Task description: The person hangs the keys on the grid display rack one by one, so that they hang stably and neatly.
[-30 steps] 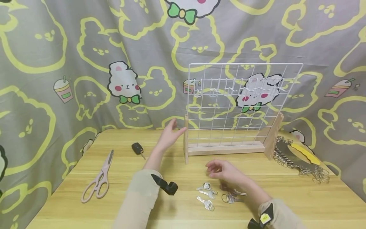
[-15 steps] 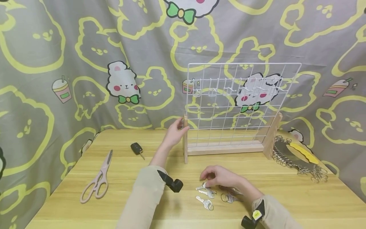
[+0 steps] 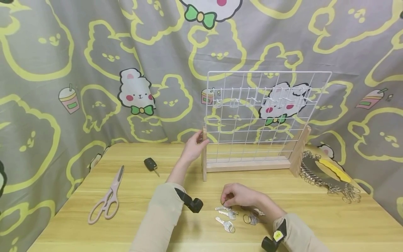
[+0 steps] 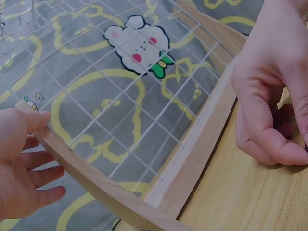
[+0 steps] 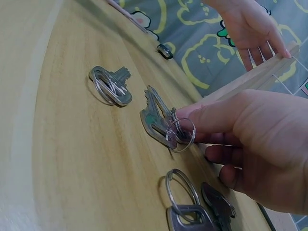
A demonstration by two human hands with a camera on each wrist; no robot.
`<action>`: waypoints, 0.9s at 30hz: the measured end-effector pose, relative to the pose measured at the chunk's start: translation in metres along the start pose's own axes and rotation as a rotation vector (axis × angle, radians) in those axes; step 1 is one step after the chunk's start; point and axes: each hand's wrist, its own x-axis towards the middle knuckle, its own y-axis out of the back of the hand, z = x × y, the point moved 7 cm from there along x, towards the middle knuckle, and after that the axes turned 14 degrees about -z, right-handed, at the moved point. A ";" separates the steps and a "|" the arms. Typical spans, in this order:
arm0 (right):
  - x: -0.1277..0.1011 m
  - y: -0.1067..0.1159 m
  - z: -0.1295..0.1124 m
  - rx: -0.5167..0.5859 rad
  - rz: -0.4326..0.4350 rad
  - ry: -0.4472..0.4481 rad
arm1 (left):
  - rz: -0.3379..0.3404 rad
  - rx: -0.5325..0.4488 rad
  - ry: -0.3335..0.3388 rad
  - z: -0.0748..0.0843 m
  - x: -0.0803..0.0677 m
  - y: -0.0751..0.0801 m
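Observation:
My left hand (image 3: 192, 147) is at the wooden left upright (image 3: 204, 162) of a white wire grid rack (image 3: 248, 165). Its thumb rests on the upright's edge, while the other fingers stay extended in the left wrist view. On the table before the rack, my right hand (image 3: 241, 194) pinches a silver key (image 3: 220, 208) between thumb and fingers, low over the wood. Just in front lie a second key (image 3: 231, 214) and a third key (image 3: 227, 225) with a ring. More keys with a key ring (image 3: 251, 219) lie under the right wrist, partly hidden by it.
White hooks (image 3: 234, 102) hang in a row on the grid. Pink-handled scissors (image 3: 108, 199) and a black car key (image 3: 151, 163) lie at the left. Right of the rack is a bunch of metal rings and chains (image 3: 311, 178) with a yellow strip (image 3: 335, 169). A patterned curtain (image 3: 176, 45) hangs behind.
My left hand has moved right onto the rack's upright. My right hand has come left and down from above the keys and has taken hold of the rearmost one.

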 end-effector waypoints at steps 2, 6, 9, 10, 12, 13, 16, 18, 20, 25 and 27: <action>0.000 -0.001 -0.001 -0.012 -0.005 0.003 | -0.001 -0.003 0.003 0.000 0.000 -0.001; -0.001 -0.001 -0.003 -0.061 -0.015 0.013 | 0.003 -0.015 0.012 -0.001 -0.001 -0.001; -0.002 -0.001 -0.003 -0.101 -0.020 0.021 | 0.010 -0.014 0.010 0.000 -0.001 -0.001; -0.002 0.000 -0.004 -0.106 -0.021 0.026 | 0.013 -0.013 0.008 0.001 -0.001 -0.001; -0.003 0.000 -0.005 -0.097 -0.028 0.045 | 0.015 -0.005 0.005 0.001 0.000 -0.001; -0.003 -0.001 -0.006 -0.092 -0.033 0.053 | 0.016 0.003 0.004 0.001 0.000 -0.001; -0.004 -0.001 -0.007 -0.071 -0.053 0.072 | 0.019 0.013 0.006 0.002 0.000 0.000; -0.003 -0.002 -0.006 -0.078 -0.065 0.073 | 0.022 0.018 0.010 0.002 0.000 0.000; -0.002 -0.002 -0.006 -0.084 -0.071 0.065 | 0.023 0.020 0.015 0.002 0.000 0.000; -0.001 -0.001 -0.006 -0.084 -0.067 0.041 | 0.016 0.029 0.022 0.002 0.000 -0.001; -0.003 0.001 -0.004 -0.042 -0.053 0.031 | 0.012 0.025 0.027 0.001 0.000 -0.001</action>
